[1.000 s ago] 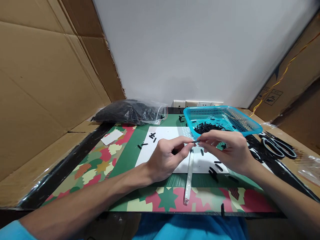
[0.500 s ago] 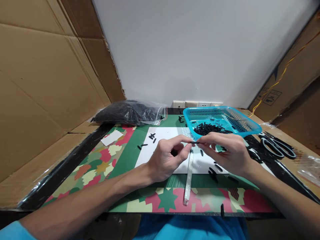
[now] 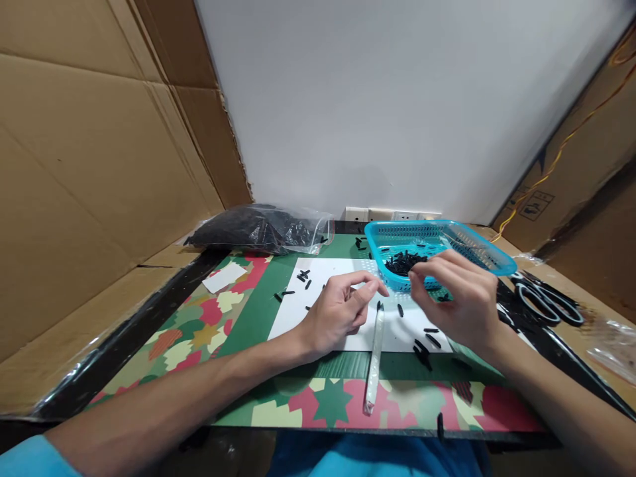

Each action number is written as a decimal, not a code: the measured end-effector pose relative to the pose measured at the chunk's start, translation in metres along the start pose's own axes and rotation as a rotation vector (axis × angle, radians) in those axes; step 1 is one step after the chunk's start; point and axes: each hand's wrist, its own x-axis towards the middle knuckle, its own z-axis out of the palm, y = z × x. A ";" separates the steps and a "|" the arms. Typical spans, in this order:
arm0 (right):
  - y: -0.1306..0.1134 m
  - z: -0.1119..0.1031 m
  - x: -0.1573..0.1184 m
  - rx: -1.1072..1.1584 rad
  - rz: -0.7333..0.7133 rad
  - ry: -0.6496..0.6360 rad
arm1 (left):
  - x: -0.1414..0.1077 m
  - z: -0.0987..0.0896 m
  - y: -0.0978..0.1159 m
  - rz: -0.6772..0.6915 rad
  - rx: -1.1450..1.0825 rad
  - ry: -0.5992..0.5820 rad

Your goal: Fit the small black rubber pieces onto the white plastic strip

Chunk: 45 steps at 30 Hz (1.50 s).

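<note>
My left hand is above the white sheet, its fingers curled and the thumb against the bent index finger. I see nothing between them. To the right, my right hand is in front of the blue plastic basket, with thumb and index finger pinched. Whatever is between those fingertips blends with the dark pile behind. Small black tube-like pieces are heaped in the basket. More lie on the sheet, among them a black piece between my hands. A white wrapped stick with a dark tip lies below them.
A clear zip bag of black material lies at the back left. Black-and-white scissors rest on the right, near a crumpled clear plastic bag. Cardboard panels flank the table. Wall sockets sit behind the basket.
My hands have come apart from the small black piece they both held. The right one has moved right and up toward the basket; the left has stayed near its place with fingers curled.
</note>
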 end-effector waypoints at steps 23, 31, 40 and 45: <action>-0.029 0.030 -0.010 0.469 -0.015 -0.443 | 0.003 0.012 -0.010 -0.244 -0.178 -0.094; -0.022 0.028 -0.009 0.332 -0.004 -0.355 | 0.004 0.007 -0.007 -0.229 -0.178 -0.113; -0.010 0.024 -0.001 0.395 0.115 -0.163 | 0.007 -0.002 -0.004 -0.202 -0.233 -0.045; -0.010 0.021 0.001 0.505 0.196 -0.169 | 0.005 -0.002 -0.003 -0.082 -0.216 -0.041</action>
